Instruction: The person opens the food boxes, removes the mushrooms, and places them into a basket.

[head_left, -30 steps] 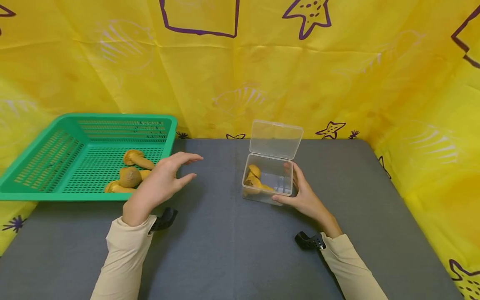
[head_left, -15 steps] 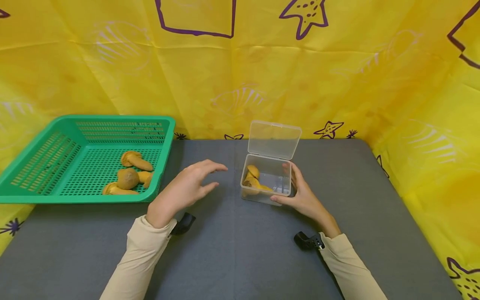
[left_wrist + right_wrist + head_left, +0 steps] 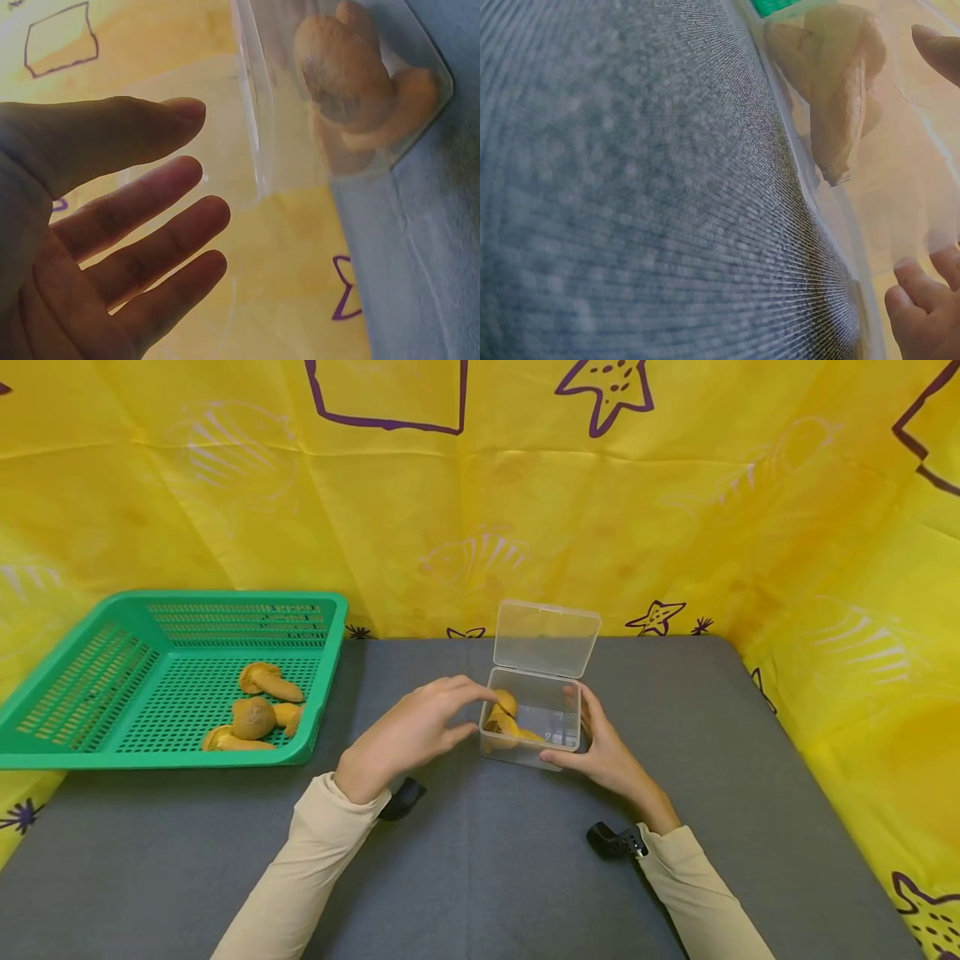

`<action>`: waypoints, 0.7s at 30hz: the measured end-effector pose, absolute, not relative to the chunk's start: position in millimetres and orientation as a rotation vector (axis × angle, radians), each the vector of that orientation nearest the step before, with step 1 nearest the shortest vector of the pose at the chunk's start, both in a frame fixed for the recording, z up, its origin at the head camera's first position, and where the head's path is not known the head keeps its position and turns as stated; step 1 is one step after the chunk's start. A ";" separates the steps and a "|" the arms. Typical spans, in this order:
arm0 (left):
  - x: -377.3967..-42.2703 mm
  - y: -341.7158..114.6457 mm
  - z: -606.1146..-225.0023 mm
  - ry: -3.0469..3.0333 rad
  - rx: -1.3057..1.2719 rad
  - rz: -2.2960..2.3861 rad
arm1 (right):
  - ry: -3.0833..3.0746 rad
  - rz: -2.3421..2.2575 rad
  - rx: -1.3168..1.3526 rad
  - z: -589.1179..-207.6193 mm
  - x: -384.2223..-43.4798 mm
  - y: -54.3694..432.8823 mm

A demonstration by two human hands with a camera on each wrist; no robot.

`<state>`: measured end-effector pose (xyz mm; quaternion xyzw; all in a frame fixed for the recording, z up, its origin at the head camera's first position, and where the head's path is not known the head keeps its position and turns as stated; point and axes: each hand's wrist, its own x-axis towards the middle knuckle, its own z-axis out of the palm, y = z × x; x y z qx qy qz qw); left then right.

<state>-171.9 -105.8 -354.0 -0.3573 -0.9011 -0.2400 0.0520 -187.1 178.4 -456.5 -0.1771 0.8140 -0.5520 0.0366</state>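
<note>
A clear plastic box stands on the grey table with its hinged lid raised at the back. Several tan mushrooms lie in its left part; through the wall they also show as mushrooms in the left wrist view. My right hand grips the box's right side, thumb at the front corner and fingers along the side wall. At the box's left edge, my left hand hovers with fingers extended and thumb apart, holding nothing. In the left wrist view its fingers are spread beside the box.
A green slatted basket sits at the left, with several mushrooms in its right part. The grey tabletop meets a yellow patterned cloth at the back and right. A black wrist device is strapped on each arm.
My left hand has moved right, from over the basket's right edge to the left edge of the box. The right hand stays on the box, and the mushrooms have not moved.
</note>
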 end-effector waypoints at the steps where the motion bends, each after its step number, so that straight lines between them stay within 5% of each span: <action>1: -172.9 -103.4 -353.8 -2.738 -1.098 -0.734 | 2.500 -1.694 -0.544 -456.2 -187.0 178.3; 21: -197.7 -62.9 -351.5 -3.003 -1.191 -0.839 | 2.489 -1.670 -0.529 -455.5 -186.4 179.0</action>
